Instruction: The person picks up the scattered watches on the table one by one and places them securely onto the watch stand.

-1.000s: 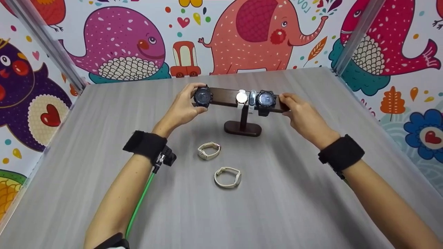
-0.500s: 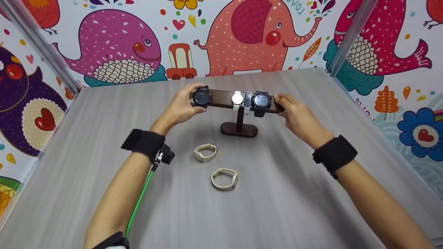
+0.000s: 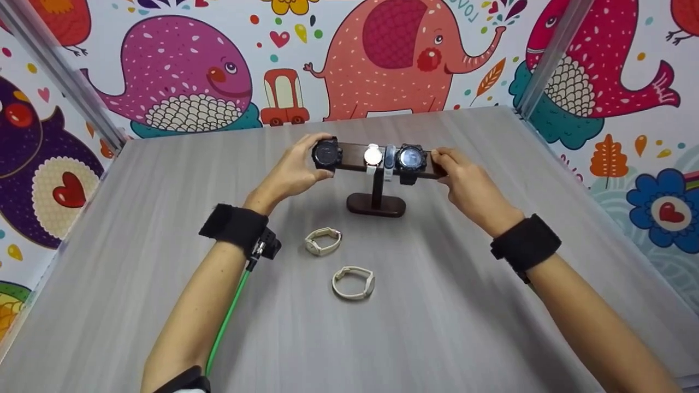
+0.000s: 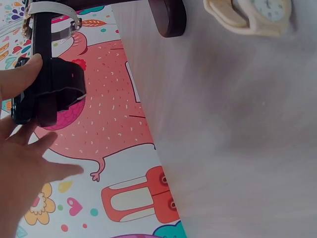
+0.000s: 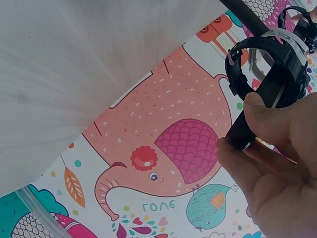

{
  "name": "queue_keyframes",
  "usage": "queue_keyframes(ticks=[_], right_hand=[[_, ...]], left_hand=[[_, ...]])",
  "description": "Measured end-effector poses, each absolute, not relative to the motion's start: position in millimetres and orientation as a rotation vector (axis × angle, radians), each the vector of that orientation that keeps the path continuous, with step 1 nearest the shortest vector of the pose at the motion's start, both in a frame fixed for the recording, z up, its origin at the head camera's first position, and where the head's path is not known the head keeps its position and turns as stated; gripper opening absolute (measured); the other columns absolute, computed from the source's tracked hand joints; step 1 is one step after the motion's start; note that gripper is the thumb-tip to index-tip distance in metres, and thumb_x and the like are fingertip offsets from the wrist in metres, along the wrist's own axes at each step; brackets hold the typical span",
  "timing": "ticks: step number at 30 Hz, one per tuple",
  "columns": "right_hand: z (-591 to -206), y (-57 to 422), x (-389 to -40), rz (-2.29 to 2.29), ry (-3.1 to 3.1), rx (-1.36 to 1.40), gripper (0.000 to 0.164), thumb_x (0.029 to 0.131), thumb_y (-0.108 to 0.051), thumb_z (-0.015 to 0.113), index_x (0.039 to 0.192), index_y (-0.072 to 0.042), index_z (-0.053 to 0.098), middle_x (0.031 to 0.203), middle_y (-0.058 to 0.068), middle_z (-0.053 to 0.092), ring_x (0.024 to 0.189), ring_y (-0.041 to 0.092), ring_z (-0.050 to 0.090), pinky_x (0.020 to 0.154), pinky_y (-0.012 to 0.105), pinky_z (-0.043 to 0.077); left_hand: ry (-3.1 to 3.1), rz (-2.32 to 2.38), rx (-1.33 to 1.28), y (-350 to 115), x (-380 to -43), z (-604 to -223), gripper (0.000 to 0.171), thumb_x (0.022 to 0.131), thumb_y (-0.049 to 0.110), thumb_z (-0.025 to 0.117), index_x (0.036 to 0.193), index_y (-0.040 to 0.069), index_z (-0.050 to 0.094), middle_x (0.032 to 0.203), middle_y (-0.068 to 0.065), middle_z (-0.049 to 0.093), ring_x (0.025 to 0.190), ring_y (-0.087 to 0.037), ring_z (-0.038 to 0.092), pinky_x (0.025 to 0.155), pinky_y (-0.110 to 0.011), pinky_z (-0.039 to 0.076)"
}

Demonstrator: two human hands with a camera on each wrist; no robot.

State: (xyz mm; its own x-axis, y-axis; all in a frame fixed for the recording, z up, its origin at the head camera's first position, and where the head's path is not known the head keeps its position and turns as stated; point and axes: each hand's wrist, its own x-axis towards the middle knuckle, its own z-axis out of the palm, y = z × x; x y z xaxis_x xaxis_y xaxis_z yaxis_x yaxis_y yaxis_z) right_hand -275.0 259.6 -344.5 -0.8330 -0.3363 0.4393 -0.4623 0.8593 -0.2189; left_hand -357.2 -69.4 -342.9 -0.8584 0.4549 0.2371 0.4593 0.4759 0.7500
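A dark brown watch stand point(image 3: 377, 204) stands on the table, its horizontal bar carrying several watches. My left hand point(image 3: 295, 170) grips a black watch point(image 3: 326, 154) at the bar's left end, thumb below and fingers above it. In the left wrist view, that watch's strap point(image 4: 69, 84) loops round the bar. My right hand point(image 3: 472, 185) pinches the bar's right end between thumb and fingers. Beside it on the bar hang another black watch point(image 3: 410, 158), a slim band with a pale strap point(image 3: 389, 158) and a white watch point(image 3: 373, 155).
Two cream watches lie on the grey table point(image 3: 437, 327) in front of the stand: one nearer the base point(image 3: 323, 242), one closer to me point(image 3: 353, 283). Patterned panels point(image 3: 185, 71) enclose the back and sides. A green cable point(image 3: 226, 322) runs along my left forearm.
My left hand has moved slightly right with the black watch, further onto the bar's left end. My right hand keeps its hold on the bar. The head view has shifted a little.
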Motion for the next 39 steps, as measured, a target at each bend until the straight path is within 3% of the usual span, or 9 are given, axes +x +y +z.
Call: queue_keyframes(ticks=[3, 6, 9, 12, 27, 39], right_hand=[[-345, 260, -275, 0.437, -2.641, 0.588, 0.050, 0.087, 0.014, 0.064, 0.136, 0.010, 0.055, 0.132, 0.029, 0.058, 0.119, 0.042, 0.062, 0.100, 0.051, 0.054], [-343, 260, -275, 0.430, -2.634, 0.587, 0.051, 0.087, 0.015, 0.064, 0.136, 0.010, 0.055, 0.132, 0.028, 0.057, 0.119, 0.042, 0.061, 0.100, 0.051, 0.054], [-342, 259, -274, 0.432, -2.626, 0.578, 0.049, 0.088, 0.015, 0.063, 0.136, 0.010, 0.055, 0.132, 0.028, 0.057, 0.119, 0.043, 0.062, 0.100, 0.052, 0.053], [-343, 259, -274, 0.435, -2.632, 0.558, 0.048, 0.089, 0.014, 0.063, 0.136, 0.010, 0.055, 0.132, 0.028, 0.058, 0.119, 0.043, 0.061, 0.101, 0.051, 0.053], [-348, 253, -273, 0.397, -2.680, 0.529, 0.051, 0.088, 0.013, 0.064, 0.138, 0.010, 0.053, 0.133, 0.029, 0.057, 0.119, 0.042, 0.061, 0.099, 0.050, 0.054], [-345, 252, -272, 0.405, -2.696, 0.511, 0.049, 0.090, 0.013, 0.061, 0.139, 0.010, 0.052, 0.134, 0.029, 0.056, 0.120, 0.043, 0.060, 0.101, 0.051, 0.053]], left_hand=[[-2.702, -1.356, -0.850, -68, -357, -342, 0.069, 0.083, 0.002, 0.077, 0.145, 0.009, 0.048, 0.148, -0.015, 0.051, 0.138, -0.031, 0.045, 0.121, -0.051, 0.031], [-2.722, -1.318, -0.842, -66, -356, -339, 0.069, 0.084, 0.005, 0.078, 0.146, 0.012, 0.049, 0.153, -0.014, 0.048, 0.150, -0.032, 0.032, 0.125, -0.061, 0.012], [-2.759, -1.244, -0.837, -63, -355, -335, 0.068, 0.086, 0.009, 0.077, 0.146, 0.016, 0.049, 0.158, -0.011, 0.043, 0.157, -0.030, 0.013, 0.121, -0.068, -0.009], [-2.791, -1.155, -0.853, -61, -354, -335, 0.067, 0.087, 0.013, 0.076, 0.147, 0.019, 0.048, 0.159, -0.008, 0.041, 0.158, -0.027, 0.009, 0.117, -0.070, -0.017], [-2.812, -0.983, -0.920, -45, -351, -341, 0.074, 0.089, 0.019, 0.075, 0.154, 0.012, 0.040, 0.160, -0.008, 0.039, 0.158, -0.029, 0.009, 0.115, -0.073, -0.017], [-2.800, -0.988, -0.955, -37, -349, -338, 0.073, 0.090, 0.021, 0.075, 0.154, 0.011, 0.040, 0.161, -0.008, 0.038, 0.158, -0.026, 0.011, 0.117, -0.069, -0.018]])
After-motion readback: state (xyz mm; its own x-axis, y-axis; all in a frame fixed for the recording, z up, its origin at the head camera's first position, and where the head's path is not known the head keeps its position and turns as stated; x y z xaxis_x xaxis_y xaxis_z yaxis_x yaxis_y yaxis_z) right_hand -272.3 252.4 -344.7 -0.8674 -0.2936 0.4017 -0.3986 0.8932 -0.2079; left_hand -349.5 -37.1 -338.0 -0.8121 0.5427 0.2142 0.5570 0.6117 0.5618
